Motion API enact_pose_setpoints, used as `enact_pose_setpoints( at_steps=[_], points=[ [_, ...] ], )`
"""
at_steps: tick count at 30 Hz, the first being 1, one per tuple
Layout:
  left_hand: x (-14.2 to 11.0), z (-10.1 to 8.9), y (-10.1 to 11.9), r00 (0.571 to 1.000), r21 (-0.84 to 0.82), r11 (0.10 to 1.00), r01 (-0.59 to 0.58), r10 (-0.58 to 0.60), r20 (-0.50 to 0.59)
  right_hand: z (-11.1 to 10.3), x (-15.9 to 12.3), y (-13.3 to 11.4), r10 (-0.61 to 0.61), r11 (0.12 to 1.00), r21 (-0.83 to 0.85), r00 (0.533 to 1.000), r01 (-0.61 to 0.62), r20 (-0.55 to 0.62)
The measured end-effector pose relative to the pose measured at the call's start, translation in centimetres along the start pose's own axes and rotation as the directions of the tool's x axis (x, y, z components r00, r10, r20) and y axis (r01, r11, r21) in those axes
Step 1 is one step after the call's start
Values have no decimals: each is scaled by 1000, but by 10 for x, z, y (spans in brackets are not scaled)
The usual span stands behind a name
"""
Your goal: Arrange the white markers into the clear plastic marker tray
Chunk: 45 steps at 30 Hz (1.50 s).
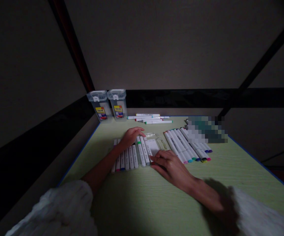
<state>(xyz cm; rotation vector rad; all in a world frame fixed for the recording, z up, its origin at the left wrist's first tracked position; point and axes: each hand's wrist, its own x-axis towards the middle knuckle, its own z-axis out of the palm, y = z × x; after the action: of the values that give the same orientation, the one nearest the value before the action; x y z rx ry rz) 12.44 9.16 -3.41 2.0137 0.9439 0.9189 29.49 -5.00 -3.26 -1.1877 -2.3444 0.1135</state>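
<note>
Several white markers (129, 157) lie side by side in a clear plastic tray (165, 144) on the table. My left hand (131, 136) reaches over this row, its fingers stretched out near the upper ends of the markers by the tray's middle. At the lower end of the row's rightmost marker (148, 149), the thumb and forefinger of my right hand (170, 164) close on its tip. A white insert (153, 146) shows in the tray to the right of that marker.
Thicker white markers with coloured ends (181, 144) lie right of the tray, next to a pixelated item (207, 129). Behind are several loose markers (149, 118). Two lidded clear boxes (100, 106) stand at the back left. The pale green table (142, 200) has blue edges.
</note>
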Motion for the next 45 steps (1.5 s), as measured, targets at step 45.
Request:
enact_pose_setpoints(
  at_steps=[45],
  points=[
    [1, 1, 3, 1000, 41, 999, -14, 13, 16, 0, 2, 0, -3, 1000, 9, 999, 3, 43]
  ],
)
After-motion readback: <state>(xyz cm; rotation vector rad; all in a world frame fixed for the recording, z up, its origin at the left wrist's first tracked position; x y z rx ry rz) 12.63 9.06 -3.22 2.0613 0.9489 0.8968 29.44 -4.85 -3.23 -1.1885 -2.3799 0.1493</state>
